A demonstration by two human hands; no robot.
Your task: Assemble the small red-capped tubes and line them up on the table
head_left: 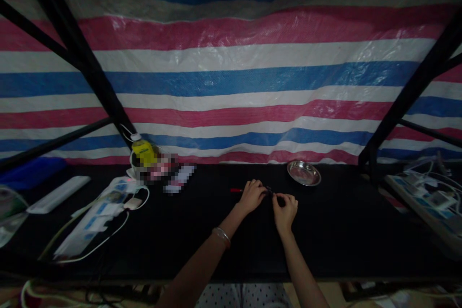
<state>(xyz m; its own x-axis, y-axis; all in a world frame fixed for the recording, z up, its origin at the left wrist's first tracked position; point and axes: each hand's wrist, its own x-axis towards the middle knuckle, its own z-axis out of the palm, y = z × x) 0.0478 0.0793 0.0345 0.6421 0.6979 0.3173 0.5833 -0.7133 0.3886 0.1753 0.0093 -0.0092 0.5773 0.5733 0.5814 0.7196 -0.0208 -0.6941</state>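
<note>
Both my hands meet over the middle of the black table (224, 245). My left hand (252, 196) has its fingers closed on a small dark piece (269, 189), too small and dim to name. From the right, my right hand (285, 208) pinches at the same piece with thumb and forefinger. Beside my left hand, on its left, a thin red handle (236, 190) lies on the table; its other end is hidden by the hand. A shallow round metal dish (304, 173) sits behind and to the right of my right hand.
Power strips with white cables (97, 216) lie at the left, near a yellow bottle (144, 150). A blurred flat item (180, 178) is beside it. More cables and plugs (438, 197) are at the right edge. Black frame bars (400, 106) and a striped sheet (252, 77) stand behind.
</note>
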